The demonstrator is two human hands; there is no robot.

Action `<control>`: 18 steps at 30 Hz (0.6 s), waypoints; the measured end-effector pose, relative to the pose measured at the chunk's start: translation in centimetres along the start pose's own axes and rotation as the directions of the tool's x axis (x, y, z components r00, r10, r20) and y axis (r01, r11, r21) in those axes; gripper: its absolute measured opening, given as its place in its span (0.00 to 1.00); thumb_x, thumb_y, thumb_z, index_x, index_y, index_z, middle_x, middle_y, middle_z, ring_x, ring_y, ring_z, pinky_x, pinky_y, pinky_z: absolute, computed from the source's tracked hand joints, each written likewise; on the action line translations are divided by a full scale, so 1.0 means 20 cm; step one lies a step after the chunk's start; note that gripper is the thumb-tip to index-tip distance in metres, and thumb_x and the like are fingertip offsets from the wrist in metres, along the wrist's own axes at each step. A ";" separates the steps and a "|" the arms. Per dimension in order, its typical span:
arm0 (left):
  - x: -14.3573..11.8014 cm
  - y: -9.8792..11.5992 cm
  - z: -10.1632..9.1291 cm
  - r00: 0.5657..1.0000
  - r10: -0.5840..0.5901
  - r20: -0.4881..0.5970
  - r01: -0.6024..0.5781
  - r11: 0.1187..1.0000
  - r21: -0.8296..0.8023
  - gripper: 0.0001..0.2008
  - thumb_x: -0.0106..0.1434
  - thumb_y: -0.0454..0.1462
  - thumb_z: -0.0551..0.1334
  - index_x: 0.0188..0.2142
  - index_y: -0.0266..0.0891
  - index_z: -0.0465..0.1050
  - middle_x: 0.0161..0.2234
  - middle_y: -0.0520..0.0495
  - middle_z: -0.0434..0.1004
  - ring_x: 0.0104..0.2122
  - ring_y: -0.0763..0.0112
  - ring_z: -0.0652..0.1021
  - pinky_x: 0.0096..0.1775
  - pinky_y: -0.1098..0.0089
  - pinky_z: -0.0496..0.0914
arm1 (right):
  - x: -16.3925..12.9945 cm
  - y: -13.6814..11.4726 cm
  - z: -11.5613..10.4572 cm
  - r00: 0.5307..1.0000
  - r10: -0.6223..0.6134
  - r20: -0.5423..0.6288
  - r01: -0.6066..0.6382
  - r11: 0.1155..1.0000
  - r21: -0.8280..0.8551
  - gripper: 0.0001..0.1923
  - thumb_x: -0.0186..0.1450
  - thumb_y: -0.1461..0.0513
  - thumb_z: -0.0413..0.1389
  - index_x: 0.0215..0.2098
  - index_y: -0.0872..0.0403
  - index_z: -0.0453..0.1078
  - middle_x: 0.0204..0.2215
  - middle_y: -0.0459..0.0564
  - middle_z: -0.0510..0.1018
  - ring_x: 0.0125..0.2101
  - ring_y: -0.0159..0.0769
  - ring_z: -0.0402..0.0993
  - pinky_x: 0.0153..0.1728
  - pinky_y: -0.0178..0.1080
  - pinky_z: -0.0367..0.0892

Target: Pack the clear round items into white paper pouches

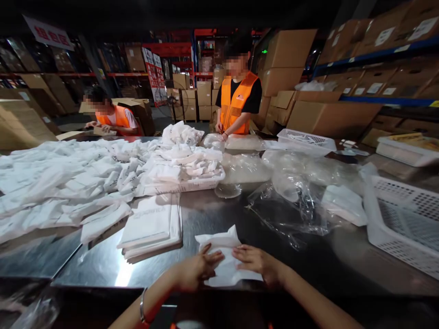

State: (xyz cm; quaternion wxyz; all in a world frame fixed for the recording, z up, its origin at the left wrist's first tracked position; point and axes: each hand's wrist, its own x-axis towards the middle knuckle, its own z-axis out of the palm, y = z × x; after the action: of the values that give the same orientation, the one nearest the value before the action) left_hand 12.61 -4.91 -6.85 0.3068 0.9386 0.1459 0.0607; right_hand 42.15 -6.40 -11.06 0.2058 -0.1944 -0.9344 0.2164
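A white packet (224, 258), soft and creased like a plastic mailing bag, lies on the metal table near its front edge. My left hand (197, 270) presses on the packet's left side, fingers apart and partly bent. On the right side of the packet, my right hand (257, 262) rests with its fingers stretched out flat. Whatever is inside the packet is hidden. To the left of my hands sits a neat stack of flat white bags (151, 224) with faint print.
A large heap of white bags (68, 178) covers the left, beside a loaded white basket (192, 185). Clear plastic bags (288, 192) spread across the centre right, near another white basket (394, 228). Across the table stands a person in an orange vest (240, 98); another person (118, 119) works further left.
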 end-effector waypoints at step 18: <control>0.10 -0.06 0.30 0.053 -0.526 -0.849 0.415 0.785 -0.460 0.24 0.66 0.52 0.48 0.29 0.40 0.74 0.22 0.47 0.76 0.22 0.67 0.74 0.27 0.70 0.66 | 0.28 -0.13 0.24 0.351 0.325 -0.878 -0.819 0.561 -0.120 0.36 0.73 0.47 0.33 0.23 0.54 0.73 0.12 0.51 0.72 0.13 0.36 0.69 0.17 0.36 0.54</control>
State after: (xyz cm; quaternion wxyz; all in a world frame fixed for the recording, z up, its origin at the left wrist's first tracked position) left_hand 15.37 -6.73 -12.27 0.1964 0.5815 0.5939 0.5202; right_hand 34.41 -7.61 -12.03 0.4262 -0.6490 -0.6210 -0.1079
